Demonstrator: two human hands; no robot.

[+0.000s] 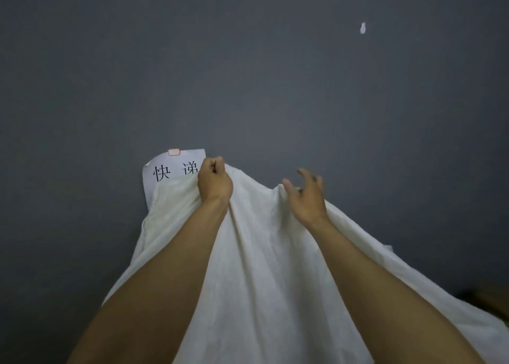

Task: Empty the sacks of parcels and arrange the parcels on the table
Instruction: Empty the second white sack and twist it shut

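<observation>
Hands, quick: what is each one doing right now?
Left hand: closed, gripping the top edge of the white sack.
Right hand: open, fingers spread above the sack, gripping nothing.

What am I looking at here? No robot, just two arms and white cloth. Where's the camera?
There is no machine: a person works with bare hands. The single picture comes from a wide-angle camera worn on the head, looking forward and down, so the two forearms reach in from the bottom of the frame.

The white cloth is a sack, held up in front of a grey wall. The left hand grips its top edge in a fist. The right hand is open with its fingers spread, at a fold of the sack. Whether it touches the fold is unclear.

A paper label with printed Chinese characters sits at the sack's upper left. A small white mark is on the wall. A blurred brown shape shows at the lower right, too unclear to name. No table or parcels are in view.
</observation>
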